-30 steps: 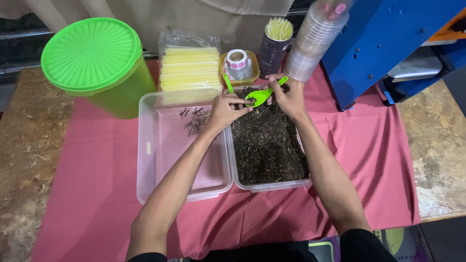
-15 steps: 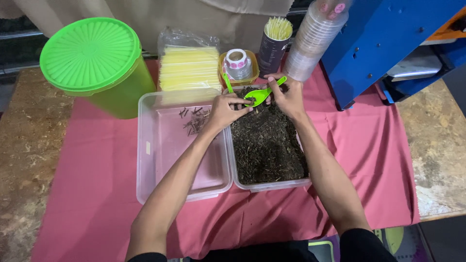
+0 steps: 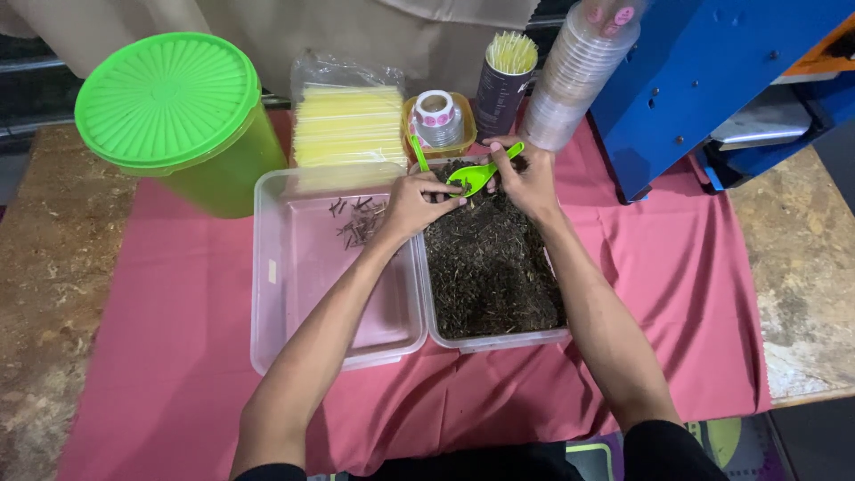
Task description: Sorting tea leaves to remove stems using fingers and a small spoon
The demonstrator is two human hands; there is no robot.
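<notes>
My right hand (image 3: 527, 181) holds a small bright green spoon (image 3: 481, 172) over the far end of a clear plastic tub (image 3: 495, 338) full of dark dried leaves. My left hand (image 3: 415, 203) reaches across the tub's left rim, its fingertips pinched at the spoon's bowl; whether they hold a piece of leaf is too small to tell. To the left stands a second clear tub (image 3: 303, 352), with a small heap of dark twigs (image 3: 358, 221) at its far end. Both tubs rest on a pink cloth (image 3: 160, 356).
A big green lidded bucket (image 3: 178, 116) stands at the back left. Behind the tubs are a bag of yellow sheets (image 3: 349, 125), a roll of stickers in a yellow cup (image 3: 436, 120), a cup of sticks (image 3: 506, 76), stacked clear cups (image 3: 579, 71) and a blue machine (image 3: 712, 80).
</notes>
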